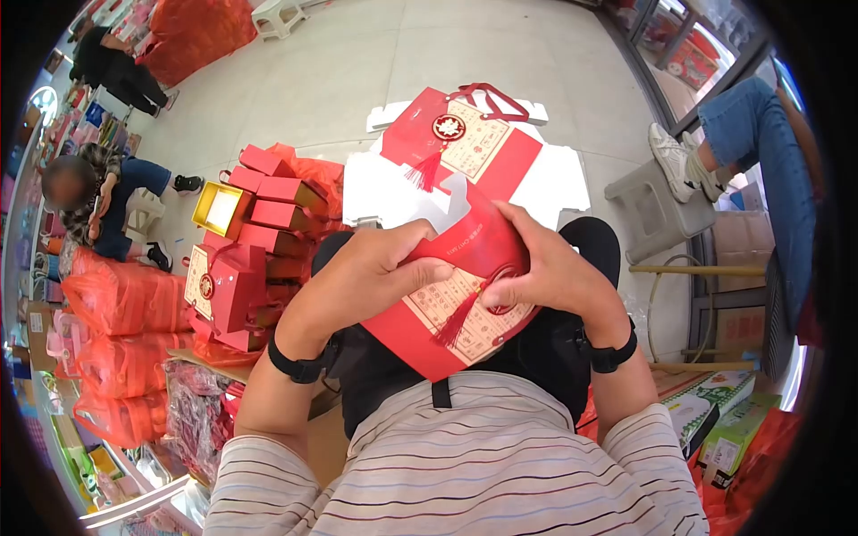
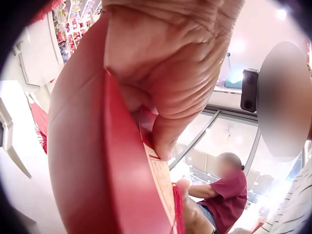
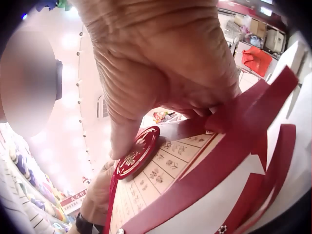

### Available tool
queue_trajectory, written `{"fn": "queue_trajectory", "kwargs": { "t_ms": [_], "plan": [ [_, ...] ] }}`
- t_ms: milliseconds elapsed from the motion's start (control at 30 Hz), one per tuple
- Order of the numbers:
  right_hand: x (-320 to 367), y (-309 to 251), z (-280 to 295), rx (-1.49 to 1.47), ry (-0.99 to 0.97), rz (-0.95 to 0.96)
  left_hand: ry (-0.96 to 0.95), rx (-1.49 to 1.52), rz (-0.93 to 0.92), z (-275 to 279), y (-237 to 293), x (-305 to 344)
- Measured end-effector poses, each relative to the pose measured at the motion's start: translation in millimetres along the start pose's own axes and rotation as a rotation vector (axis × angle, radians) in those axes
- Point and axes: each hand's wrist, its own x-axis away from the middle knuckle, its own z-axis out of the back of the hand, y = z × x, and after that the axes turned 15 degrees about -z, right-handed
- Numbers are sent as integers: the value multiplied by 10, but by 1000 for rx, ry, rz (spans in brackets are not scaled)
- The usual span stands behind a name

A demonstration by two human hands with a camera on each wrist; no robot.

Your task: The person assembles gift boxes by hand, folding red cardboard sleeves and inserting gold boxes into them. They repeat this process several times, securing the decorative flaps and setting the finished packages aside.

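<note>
Over the lap, both hands hold a red card gift box [image 1: 474, 239] with a cream printed panel, a red tassel [image 1: 458, 323] and a round medallion [image 3: 139, 153]. My left hand [image 1: 380, 268] grips its left edge, thumb on the front; fingers behind the card are hidden. On the opposite side, my right hand [image 1: 563, 272] pinches it, thumb by the medallion and fingers at the upper edge. Dark red ribbon [image 3: 243, 122] runs beside the right hand in the right wrist view. A second, similar red gift box [image 1: 518, 165] lies flat just beyond, on a white surface [image 1: 563, 183].
Red boxes [image 1: 277, 189] are piled at the left, one open box [image 1: 217, 210] showing gold inside. Red plastic bags [image 1: 125, 290] stand farther left. A grey stool [image 1: 666, 210] at the right bears another person's feet. One person sits at the far left.
</note>
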Motion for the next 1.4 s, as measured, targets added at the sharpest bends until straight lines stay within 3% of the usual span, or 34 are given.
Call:
{"fn": "queue_trajectory", "kwargs": {
  "t_ms": [67, 200, 233, 333, 467, 567, 667, 700, 800, 867, 900, 1000, 1133, 1200, 1267, 1400],
  "plan": [
    [49, -35, -18, -21, -55, -14, -26, -27, 13, -5, 19, -12],
    [51, -10, -61, -74, 82, -123, 4, -188, 16, -43, 0, -46],
    [18, 85, -96, -85, 150, -12, 20, -278, -10, -51, -25, -76],
    [-127, 211, -88, -440, 107, -17, 89, -514, -106, -30, -102, -111],
    [-212, 331, -126, -550, 88, 3, 126, -616, -160, -31, -156, -116],
    [-145, 119, -73, 98, 552, 232, 98, -615, -90, -18, -189, -125],
    [-72, -100, -37, 305, 580, 445, 37, -625, -110, -38, -151, -146],
    [-46, -175, -91, 264, 488, 391, 34, -613, -168, -60, -152, -158],
    [-138, -155, -149, 536, 484, 518, 65, -597, -336, -116, -172, -194],
    [-167, -160, -154, 499, 485, 502, 140, -611, -439, -97, -189, -208],
    [-190, -119, -132, 502, 488, 493, 114, -689, -386, -37, -126, -192],
    [-227, -11, -56, 262, 497, 428, 546, -949, -352, 12, -177, -71],
    [-170, -23, -38, 70, 544, 332, 636, -700, -11, -166, -388, 193],
    [-178, -47, -73, 39, 518, 365, 576, -712, -26, -334, -383, 197],
    [-172, -68, -104, 32, 475, 397, 512, -529, 77, -394, -277, 171],
    [-169, -100, -66, 77, 423, 429, 470, -181, 68, -378, -210, 101]
  ]
}}
